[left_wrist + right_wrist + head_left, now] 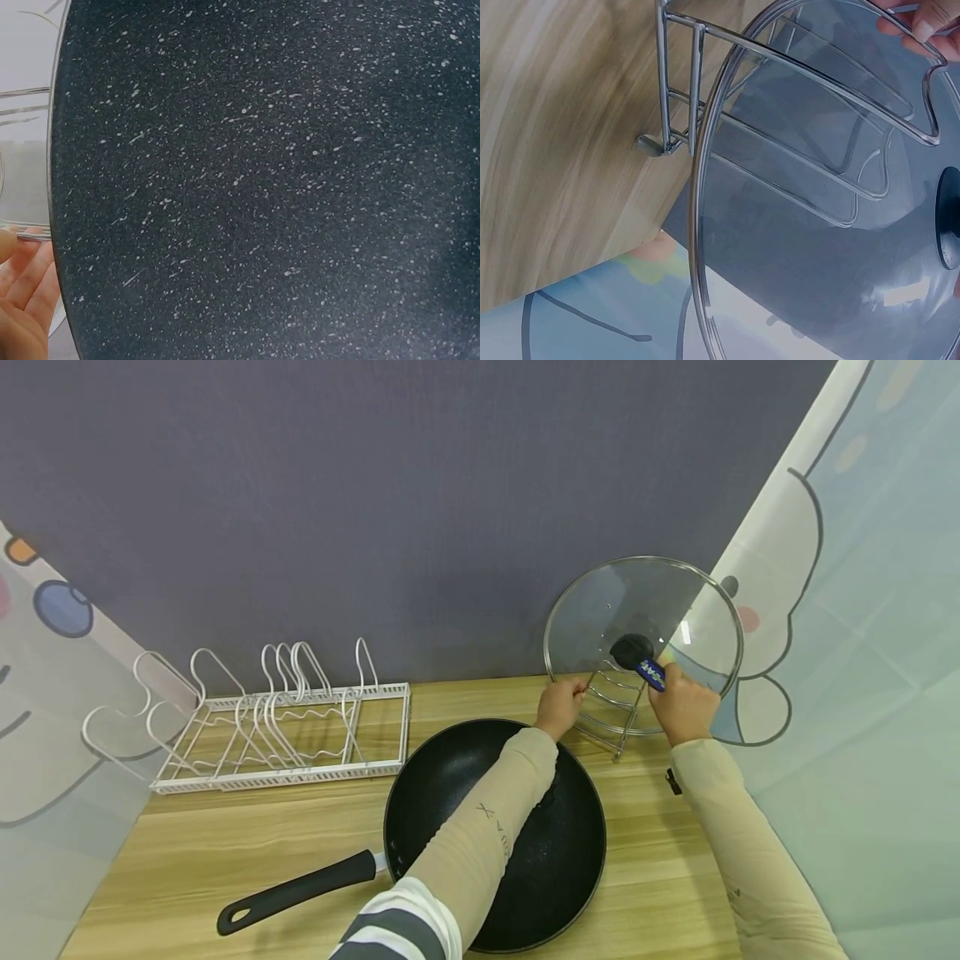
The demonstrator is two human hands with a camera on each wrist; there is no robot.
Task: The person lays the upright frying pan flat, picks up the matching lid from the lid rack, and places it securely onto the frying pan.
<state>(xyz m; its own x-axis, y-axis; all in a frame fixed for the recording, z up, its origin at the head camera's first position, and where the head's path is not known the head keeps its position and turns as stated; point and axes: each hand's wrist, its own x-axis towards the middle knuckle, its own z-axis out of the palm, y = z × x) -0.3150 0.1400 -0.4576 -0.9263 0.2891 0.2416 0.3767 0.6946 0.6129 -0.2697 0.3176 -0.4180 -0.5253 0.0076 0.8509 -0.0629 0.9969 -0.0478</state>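
Note:
A large round glass lid point(585, 610) with a metal rim stands upright in a small silver wire lid rack point(618, 747) at the back right. My right hand point(684, 703) holds the lid's black knob handle point(632, 650), which carries a blue label. At the rack's left side, my left hand point(561, 706) pinches its wire, close to the lid's rim; the thumb and fingertips point(926, 30) show there in the right wrist view. My left forearm passes over a black frying pan point(570, 860), whose speckled surface point(262, 180) fills most of the left wrist view.
A white wire dish rack point(285, 777) with curved dividers stands at the back left. The pan's black handle point(300, 892) points toward the front left. A grey wall point(375, 527) rises behind the wooden table point(225, 827), with printed cartoon panels point(862, 735) on both sides.

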